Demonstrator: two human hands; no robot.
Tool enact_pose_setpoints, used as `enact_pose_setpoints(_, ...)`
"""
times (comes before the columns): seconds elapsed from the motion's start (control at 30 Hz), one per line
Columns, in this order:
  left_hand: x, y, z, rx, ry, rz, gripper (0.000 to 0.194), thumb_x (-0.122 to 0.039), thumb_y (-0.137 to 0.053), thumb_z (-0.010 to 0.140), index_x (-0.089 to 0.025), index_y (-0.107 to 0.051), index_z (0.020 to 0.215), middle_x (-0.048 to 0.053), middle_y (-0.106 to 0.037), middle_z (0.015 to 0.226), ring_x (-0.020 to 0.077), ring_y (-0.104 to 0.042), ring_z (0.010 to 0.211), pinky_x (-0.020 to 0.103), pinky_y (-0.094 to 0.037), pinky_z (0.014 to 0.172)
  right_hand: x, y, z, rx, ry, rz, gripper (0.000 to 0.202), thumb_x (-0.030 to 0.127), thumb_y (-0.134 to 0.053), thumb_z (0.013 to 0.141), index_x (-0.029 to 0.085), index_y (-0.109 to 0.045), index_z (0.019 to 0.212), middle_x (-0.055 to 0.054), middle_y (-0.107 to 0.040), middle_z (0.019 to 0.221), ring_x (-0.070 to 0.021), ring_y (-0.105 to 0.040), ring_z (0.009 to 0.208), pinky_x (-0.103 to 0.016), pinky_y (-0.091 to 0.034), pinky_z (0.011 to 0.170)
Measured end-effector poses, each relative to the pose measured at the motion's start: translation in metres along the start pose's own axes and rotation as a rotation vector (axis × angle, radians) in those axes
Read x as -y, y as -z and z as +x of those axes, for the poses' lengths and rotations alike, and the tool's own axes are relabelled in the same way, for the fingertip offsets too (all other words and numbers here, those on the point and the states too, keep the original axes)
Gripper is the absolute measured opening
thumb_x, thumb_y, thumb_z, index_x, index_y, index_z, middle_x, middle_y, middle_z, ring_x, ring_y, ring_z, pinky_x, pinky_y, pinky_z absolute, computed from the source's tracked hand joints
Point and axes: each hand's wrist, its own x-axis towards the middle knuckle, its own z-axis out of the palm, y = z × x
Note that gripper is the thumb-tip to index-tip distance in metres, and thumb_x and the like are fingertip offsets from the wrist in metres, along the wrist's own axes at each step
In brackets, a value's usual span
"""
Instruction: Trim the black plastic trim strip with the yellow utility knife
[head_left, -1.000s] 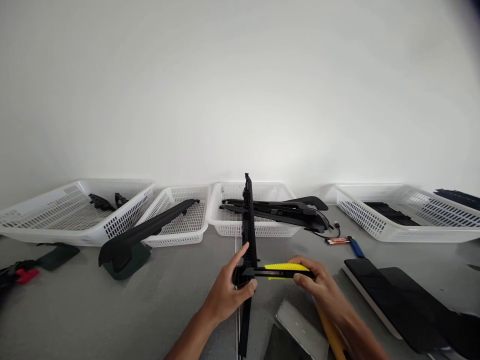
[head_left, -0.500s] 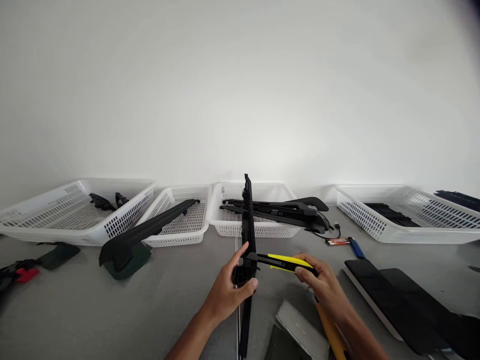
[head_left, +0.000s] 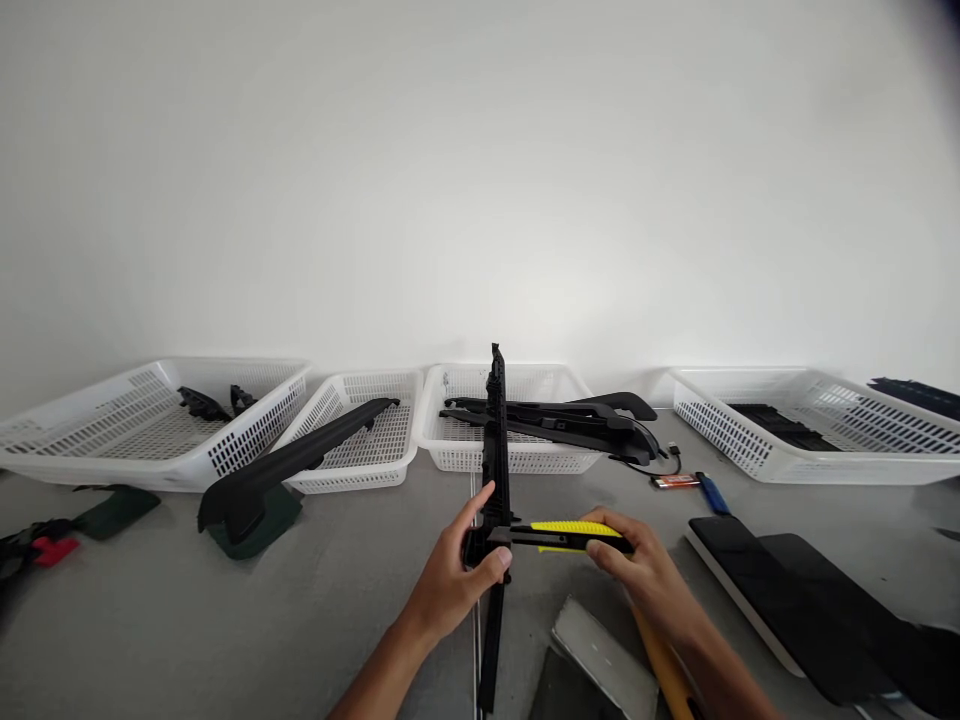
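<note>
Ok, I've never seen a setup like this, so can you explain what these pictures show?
There's no machine here, just a person's two bare hands. One camera, worn on the head and looking forward and down, takes every picture. The left hand holds a long black part. The right hand holds a yellow-and-black cutter; its front end overlaps the part, though I can't tell whether they touch. Along the back of the grey table stand four white baskets with dark pieces in or across them. An orange handle lies near the right forearm.
</note>
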Motion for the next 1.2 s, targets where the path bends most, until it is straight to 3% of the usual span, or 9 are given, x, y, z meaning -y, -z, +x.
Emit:
enact_pose_setpoints(0.1,-0.001,0.000,0.001,-0.005,0.048,-0.007,0.087,-0.051,-0.074,0.092,-0.029,-0.034,0.166,0.011,-0.072,0.132,0.0346,-0.063,0.128,0.048,-0.052,0.107,0.004,-0.002,-0.001,0.003,-0.008,0.024,0.034,0.053,-0.064,0.084,0.019,-0.067,0.087,-0.001,-0.056,0.076,-0.0168,-0.048,0.071,-0.028,-0.037,0.065)
enact_pose_setpoints(0.2,-0.004,-0.001,0.001,-0.022,0.056,0.028,0.088,-0.052,-0.077,0.089,-0.031,-0.038,0.165,0.011,-0.055,0.157,0.0377,-0.050,0.144,0.053,-0.039,0.121,0.007,-0.006,-0.002,0.130,-0.022,0.062,0.032,0.051,-0.066,0.083,0.019,-0.064,0.086,-0.002,-0.059,0.078,-0.0173,-0.050,0.073,-0.028,-0.037,0.066)
enact_pose_setpoints(0.3,-0.007,-0.001,0.001,-0.019,0.053,0.058,0.088,-0.054,-0.077,0.088,-0.032,-0.039,0.164,0.009,-0.044,0.167,0.0385,-0.040,0.151,0.054,-0.030,0.125,0.008,-0.012,-0.003,0.236,-0.031,0.070,0.031,0.049,-0.066,0.085,0.020,-0.057,0.086,0.001,-0.056,0.077,-0.0161,-0.048,0.073,-0.027,-0.036,0.066)
enact_pose_setpoints(0.37,-0.007,-0.002,0.001,0.000,0.052,0.073,0.089,-0.056,-0.075,0.089,-0.031,-0.036,0.165,0.011,-0.053,0.159,0.0370,-0.047,0.144,0.052,-0.034,0.122,0.008,-0.015,-0.003,0.262,-0.032,0.060,0.034,0.052,-0.067,0.087,0.021,-0.052,0.087,0.003,-0.051,0.074,-0.0144,-0.043,0.070,-0.026,-0.033,0.065)
enact_pose_setpoints(0.47,-0.008,-0.004,0.001,0.043,0.078,0.080,0.091,-0.062,-0.069,0.093,-0.029,-0.030,0.168,0.009,-0.074,0.117,0.0287,-0.066,0.109,0.045,-0.049,0.102,0.010,-0.018,-0.004,0.261,-0.007,-0.008,0.040,0.059,-0.064,0.092,0.021,-0.054,0.088,0.003,-0.049,0.074,-0.0143,-0.041,0.070,-0.026,-0.030,0.064)
enact_pose_setpoints(0.6,-0.008,-0.006,0.001,0.050,0.095,0.045,0.088,-0.066,-0.059,0.097,-0.026,-0.027,0.169,0.001,-0.067,0.083,0.0190,-0.060,0.078,0.032,-0.050,0.078,0.012,-0.019,-0.003,0.238,0.052,-0.138,0.043,0.059,-0.055,0.100,0.019,-0.068,0.093,-0.001,-0.062,0.082,-0.0177,-0.052,0.077,-0.028,-0.036,0.070)
enact_pose_setpoints(0.77,-0.002,-0.006,0.004,0.029,0.078,-0.077,0.085,-0.064,-0.057,0.100,-0.024,-0.026,0.169,0.000,-0.065,0.081,0.0136,-0.050,0.066,0.025,-0.043,0.063,0.007,-0.018,-0.003,0.115,0.087,-0.201,0.050,0.060,-0.052,0.100,0.017,-0.064,0.078,-0.001,-0.055,0.071,-0.0157,-0.045,0.068,-0.028,-0.029,0.063)
enact_pose_setpoints(0.93,-0.002,-0.006,0.007,-0.013,0.045,-0.224,0.082,-0.067,-0.052,0.101,-0.022,-0.033,0.167,0.003,-0.066,0.087,0.0108,-0.047,0.061,0.024,-0.045,0.059,0.005,-0.018,-0.005,0.105,0.104,-0.219,0.047,0.056,-0.052,0.099,0.017,-0.060,0.074,0.000,-0.047,0.068,-0.0140,-0.041,0.064,-0.028,-0.026,0.061)
enact_pose_setpoints(1.2,-0.003,-0.007,0.010,-0.045,0.053,-0.275,0.085,-0.067,-0.055,0.099,-0.021,-0.033,0.167,0.005,-0.067,0.090,0.0097,-0.048,0.058,0.024,-0.047,0.056,0.004,-0.016,-0.004,0.044,0.097,-0.261,0.048,0.056,-0.053,0.099,0.017,-0.059,0.072,-0.001,-0.049,0.066,-0.0141,-0.041,0.062,-0.029,-0.025,0.058)
